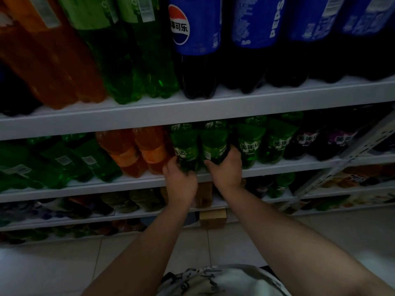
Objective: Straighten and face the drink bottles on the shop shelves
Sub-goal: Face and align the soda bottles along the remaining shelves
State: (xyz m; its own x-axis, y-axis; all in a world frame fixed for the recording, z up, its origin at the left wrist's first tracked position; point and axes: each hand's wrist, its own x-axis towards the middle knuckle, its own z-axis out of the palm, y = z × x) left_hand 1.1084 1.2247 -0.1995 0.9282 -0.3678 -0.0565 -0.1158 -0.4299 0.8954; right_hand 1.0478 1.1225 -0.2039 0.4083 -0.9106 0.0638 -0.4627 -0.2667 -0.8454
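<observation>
Each hand grips the lower body of a green bottle at the centre of the frame. The left hand (180, 178) curls round the left bottle (184, 144). The right hand (226, 169) curls round the right bottle (214, 142). Both bottles stand at the front edge of the middle shelf (106, 186), labels partly turned aside. Just right, a green pair (263, 142) faces front. Just left stand orange bottles (136, 150). At middle left, leaning bottles (85, 161) show barcodes and likely need turning. In the upper frame, only one Pepsi bottle (196, 39) shows its logo. The job seems about midway.
</observation>
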